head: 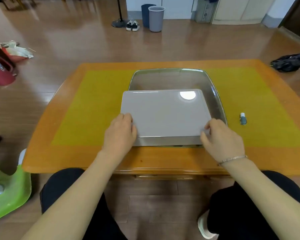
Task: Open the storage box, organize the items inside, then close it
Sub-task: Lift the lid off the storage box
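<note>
On the wooden floor (76, 42) stands a low orange desk (62, 158) with a yellow-green panel set into its top. Near the middle of the desk lies a shallow metal tray (213, 87), and the grey storage box (164, 113) sits inside it, toward the near edge, with its lid closed and flat; a round bright reflection shows at the lid's far right corner. The left hand (120, 134) rests on the box's near left corner, fingers curled over the edge of the lid. The right hand (222, 135) is at the near right corner, its thumb and fingers bent and pinching the lid's corner; a thin bracelet (232, 159) circles that wrist. Both forearms reach in from below, over knees in dark trousers. A green plastic stool (10, 193) stands at the left of the desk. Two grey bins (156, 18) stand far back by the wall, with a pair of black-and-white shoes (132, 25) just beside them. A black bag (287, 62) lies on the floor off the desk's far right corner. A small bottle (243, 118) lies on the desk to the right of the tray, well apart from the box.
</note>
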